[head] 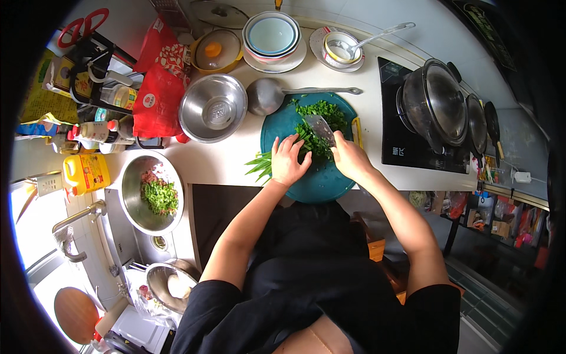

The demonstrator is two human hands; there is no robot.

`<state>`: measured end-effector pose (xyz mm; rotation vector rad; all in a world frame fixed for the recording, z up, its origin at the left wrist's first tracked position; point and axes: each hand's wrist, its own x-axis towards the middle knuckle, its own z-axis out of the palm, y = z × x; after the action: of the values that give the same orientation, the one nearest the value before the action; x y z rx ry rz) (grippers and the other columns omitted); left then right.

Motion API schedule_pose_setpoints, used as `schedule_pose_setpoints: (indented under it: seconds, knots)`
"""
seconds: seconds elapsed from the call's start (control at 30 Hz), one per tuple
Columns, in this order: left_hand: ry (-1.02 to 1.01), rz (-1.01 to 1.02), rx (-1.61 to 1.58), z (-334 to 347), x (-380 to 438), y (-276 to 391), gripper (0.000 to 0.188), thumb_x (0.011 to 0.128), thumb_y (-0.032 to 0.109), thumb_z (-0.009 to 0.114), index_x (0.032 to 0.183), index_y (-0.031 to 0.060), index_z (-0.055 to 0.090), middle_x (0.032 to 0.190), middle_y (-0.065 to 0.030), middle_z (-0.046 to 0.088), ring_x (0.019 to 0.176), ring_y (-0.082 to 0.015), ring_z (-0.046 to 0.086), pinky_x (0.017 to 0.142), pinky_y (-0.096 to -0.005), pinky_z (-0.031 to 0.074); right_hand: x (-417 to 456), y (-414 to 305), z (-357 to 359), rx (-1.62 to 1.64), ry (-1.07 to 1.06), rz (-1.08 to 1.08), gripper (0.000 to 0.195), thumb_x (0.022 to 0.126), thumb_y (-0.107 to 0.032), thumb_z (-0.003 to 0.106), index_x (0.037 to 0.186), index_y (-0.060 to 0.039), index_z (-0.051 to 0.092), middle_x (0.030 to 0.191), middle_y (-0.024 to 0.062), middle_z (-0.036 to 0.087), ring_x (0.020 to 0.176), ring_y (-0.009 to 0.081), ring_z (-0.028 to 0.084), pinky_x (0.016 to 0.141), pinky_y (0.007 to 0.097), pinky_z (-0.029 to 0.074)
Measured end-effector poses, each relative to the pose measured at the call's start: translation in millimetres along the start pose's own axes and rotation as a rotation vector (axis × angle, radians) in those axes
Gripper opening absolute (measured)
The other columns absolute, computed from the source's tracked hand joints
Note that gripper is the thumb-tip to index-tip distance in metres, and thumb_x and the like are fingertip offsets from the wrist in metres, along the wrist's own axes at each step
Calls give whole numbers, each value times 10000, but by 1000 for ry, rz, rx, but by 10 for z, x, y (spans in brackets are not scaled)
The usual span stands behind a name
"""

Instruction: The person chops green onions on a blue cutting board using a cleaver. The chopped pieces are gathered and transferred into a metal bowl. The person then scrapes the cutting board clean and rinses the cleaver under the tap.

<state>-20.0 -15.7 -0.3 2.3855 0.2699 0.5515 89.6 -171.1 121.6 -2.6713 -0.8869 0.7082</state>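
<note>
My right hand point(351, 157) grips a cleaver point(320, 128), its blade tilted over a heap of greens on a round green cutting board point(327, 188). With fingers spread, my left hand point(289, 160) presses down on a bunch of long green leaves point(261, 165), whose ends stick out past the board's left side. Chopped greens point(325, 110) are piled at the far right of the board, beyond the blade. The cleaver's handle is mostly hidden in my right hand. The board overhangs the near edge of the counter.
Behind the board lies a metal ladle point(265, 97) beside an empty steel bowl point(213, 108). A steel basin point(151, 221) holding chopped greens and pinkish bits stands at the sink on the left. On the right, a lidded pot point(435, 104) sits on a black cooktop point(420, 159). Stacked bowls point(272, 35) stand at the back.
</note>
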Motion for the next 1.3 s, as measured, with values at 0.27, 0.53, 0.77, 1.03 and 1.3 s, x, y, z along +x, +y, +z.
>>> schedule_pose_setpoints:
  seconds: [0.27,0.53,0.77,1.03,1.3]
  knots:
    - [-3,-325,-127,125,369,-82,132,898,181,663,941,58,685,895,-101,691,842,-316,665,804,-420,507,-253,172,-64,-86,-64,-48,218,977,-147,537,1102,-20,411,748,207,639,719,437,644,624,544,505]
    - [-56,-487,0,274,504,-153,215,951,279,593,961,87,689,943,-121,653,900,-331,634,770,-476,490,-579,215,-6,-195,-163,-119,241,868,2,508,1106,17,474,746,195,667,693,396,683,601,503,550]
    - [58,-425,64,377,240,-10,230,996,288,543,1008,131,711,1011,-39,687,1005,-272,614,889,-436,439,-664,145,245,-222,-143,-90,232,866,-10,530,1095,18,507,730,192,670,679,377,692,583,473,560]
    - [167,-347,119,486,160,96,224,1004,295,537,993,146,703,1028,2,687,1020,-237,603,914,-410,417,-408,34,335,-266,-79,-79,257,827,-9,571,1075,-2,501,797,198,683,700,359,708,596,455,578]
    - [120,-343,295,641,121,48,160,966,276,584,939,124,626,987,-41,619,949,-271,575,820,-420,424,-527,50,150,-122,-114,-21,254,836,7,548,1079,11,477,767,223,672,699,410,690,606,508,559]
